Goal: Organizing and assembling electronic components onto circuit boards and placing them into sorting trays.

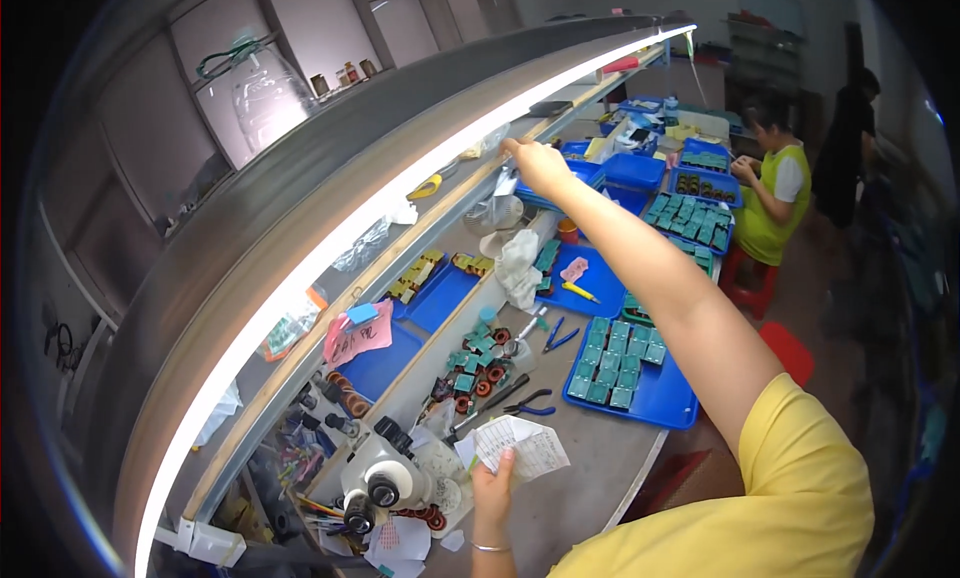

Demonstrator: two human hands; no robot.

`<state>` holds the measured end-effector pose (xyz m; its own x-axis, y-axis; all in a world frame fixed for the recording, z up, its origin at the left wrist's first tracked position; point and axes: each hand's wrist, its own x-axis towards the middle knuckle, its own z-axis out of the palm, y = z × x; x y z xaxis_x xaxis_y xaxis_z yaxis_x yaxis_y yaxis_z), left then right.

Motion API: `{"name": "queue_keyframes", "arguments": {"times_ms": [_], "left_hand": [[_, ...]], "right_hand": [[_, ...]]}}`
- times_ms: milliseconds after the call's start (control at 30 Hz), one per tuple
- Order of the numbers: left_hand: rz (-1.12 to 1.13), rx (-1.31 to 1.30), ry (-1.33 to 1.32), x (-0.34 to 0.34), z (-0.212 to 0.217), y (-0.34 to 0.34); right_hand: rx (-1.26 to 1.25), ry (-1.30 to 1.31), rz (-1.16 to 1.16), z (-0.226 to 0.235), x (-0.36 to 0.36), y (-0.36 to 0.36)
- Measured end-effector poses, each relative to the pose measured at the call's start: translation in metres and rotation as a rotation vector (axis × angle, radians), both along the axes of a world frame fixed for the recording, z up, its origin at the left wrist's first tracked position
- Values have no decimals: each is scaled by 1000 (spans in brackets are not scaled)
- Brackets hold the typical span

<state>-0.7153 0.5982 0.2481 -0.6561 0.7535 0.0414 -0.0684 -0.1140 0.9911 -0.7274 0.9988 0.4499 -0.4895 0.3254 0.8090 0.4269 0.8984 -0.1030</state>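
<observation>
My left hand holds a folded white paper sheet with printed lines, low over the bench near the microscope. My right arm stretches far forward; my right hand reaches up to the edge of the upper shelf, fingers bent against it. Whether it grips anything is unclear. Below the arm lies a blue tray filled with several small teal components.
A long lit lamp strip runs along the shelf. The bench carries more blue trays, copper coils, pliers, tweezers, a white cloth, a pink note. Another person in yellow-green sits at right by a red stool.
</observation>
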Motion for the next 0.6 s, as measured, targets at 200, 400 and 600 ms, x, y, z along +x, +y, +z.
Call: {"name": "queue_keyframes", "arguments": {"times_ms": [200,400,600], "left_hand": [[-71,-24,-279,16,-9,41],[-384,-206,-281,97,-62,86],[-664,-291,-234,203,-66,86]], "right_hand": [[-318,380,73,-46,78,-54],[-1210,535,192,-219,262,-152],[-1442,923,286,-233,384,-268]]}}
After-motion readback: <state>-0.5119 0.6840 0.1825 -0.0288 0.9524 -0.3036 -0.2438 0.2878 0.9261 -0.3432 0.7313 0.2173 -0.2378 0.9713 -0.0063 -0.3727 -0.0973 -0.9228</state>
